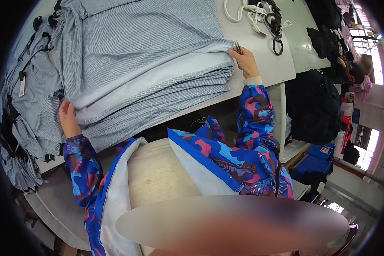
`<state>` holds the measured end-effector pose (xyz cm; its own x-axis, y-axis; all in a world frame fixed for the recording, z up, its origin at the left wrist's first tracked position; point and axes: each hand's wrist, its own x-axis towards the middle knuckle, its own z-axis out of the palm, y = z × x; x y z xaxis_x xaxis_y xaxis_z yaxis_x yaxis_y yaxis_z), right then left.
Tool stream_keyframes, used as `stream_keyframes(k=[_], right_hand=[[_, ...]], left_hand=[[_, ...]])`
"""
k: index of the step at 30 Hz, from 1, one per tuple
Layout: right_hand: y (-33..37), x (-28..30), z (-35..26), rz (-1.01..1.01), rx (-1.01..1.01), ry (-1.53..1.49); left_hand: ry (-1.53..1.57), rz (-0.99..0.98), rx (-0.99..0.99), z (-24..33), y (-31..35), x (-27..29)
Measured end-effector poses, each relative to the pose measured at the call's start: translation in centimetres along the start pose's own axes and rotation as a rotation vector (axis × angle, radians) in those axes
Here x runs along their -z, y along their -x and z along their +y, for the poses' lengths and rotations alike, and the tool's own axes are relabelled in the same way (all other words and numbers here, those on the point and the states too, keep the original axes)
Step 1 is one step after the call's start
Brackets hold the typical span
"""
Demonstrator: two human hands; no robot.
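Grey patterned knit garments (149,30) lie in a stack on the table before me. The top one's lower edge is turned up, so a band of its pale inner side (158,77) shows above the hem. At the left end of this band, my left hand (69,117) is closed on the cloth edge. My right hand (245,62) pinches the other end at the upper right. Small dark thread snips (238,48) stick up from the right hand's fingers, their handle hidden in the palm. Between the two hands the edge stretches nearly straight.
More grey garments (36,100) with black trims and a white tag heap up at left. White and dark straps (260,17) lie on the table (277,68) beyond my right hand. Dark clothing (313,106) is piled at right, near a blue bin (313,164). Another person (356,70) is farther off.
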<state>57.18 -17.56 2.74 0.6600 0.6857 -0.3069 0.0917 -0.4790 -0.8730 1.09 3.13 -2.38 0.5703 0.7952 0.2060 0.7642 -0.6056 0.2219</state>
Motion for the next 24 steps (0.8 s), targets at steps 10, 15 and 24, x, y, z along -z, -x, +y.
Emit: stream_keyframes(k=[10, 15, 24], right_hand=[[-0.7, -1.2, -1.2, -0.145, -0.072, -0.462], [-0.4, -1.7, -1.8, -0.243, -0.115, -0.509], [-0.9, -1.4, -0.3, -0.248, -0.139, -0.547]], left_hand=[[0.888, -0.191, -0.537, 31.3, -11.7, -4.3], [0.925, -0.084, -0.331, 36.8, -16.5, -10.1], [0.964, 0.019, -0.280, 38.8, -17.8, -11.1]])
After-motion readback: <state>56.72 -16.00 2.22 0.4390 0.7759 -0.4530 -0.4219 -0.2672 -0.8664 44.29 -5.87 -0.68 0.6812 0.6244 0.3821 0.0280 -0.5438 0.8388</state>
